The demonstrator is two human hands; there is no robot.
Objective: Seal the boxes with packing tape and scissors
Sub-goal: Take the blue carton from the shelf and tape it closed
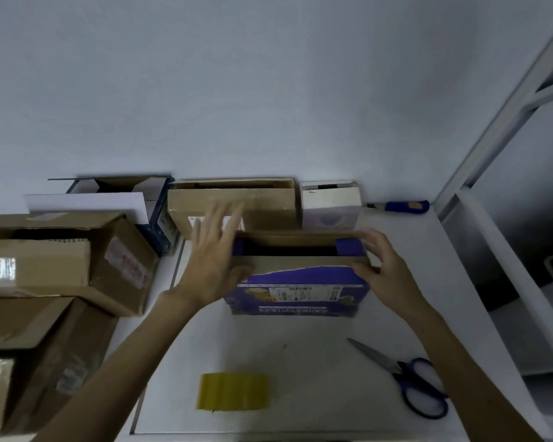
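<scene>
Several cardboard boxes (45, 266) sit piled well to the left of the purple box (297, 291), some with glossy tape on their faces. Behind the purple box and to its left stands a blue-and-white box (115, 199) with its flaps up.

Your left hand (214, 250) is at the purple box's left end, fingers straight and fanned wide, holding nothing. It is blurred, so you cannot tell whether the palm touches the cardboard. Just behind the purple box is a long brown box (233, 202), its top open.

The purple box itself stands mid-surface (300, 346) with its top not yet closed. A dark gap shows between the long brown flaps, with a purple end flap at each side. Nearer you than the purple box, slightly left, is the yellowish tape roll (233, 391).

Behind the purple box's right end is a small white box (331, 205). Your right hand (383, 266) grips that right end, fingers curled over the end flap and thumb on the near flap. Nearer you and right of the purple box, the blue-handled scissors (393, 368) lie closed, apart from the tape roll. Behind the purple box, further right, rests a blue-handled cutter (399, 206).
</scene>
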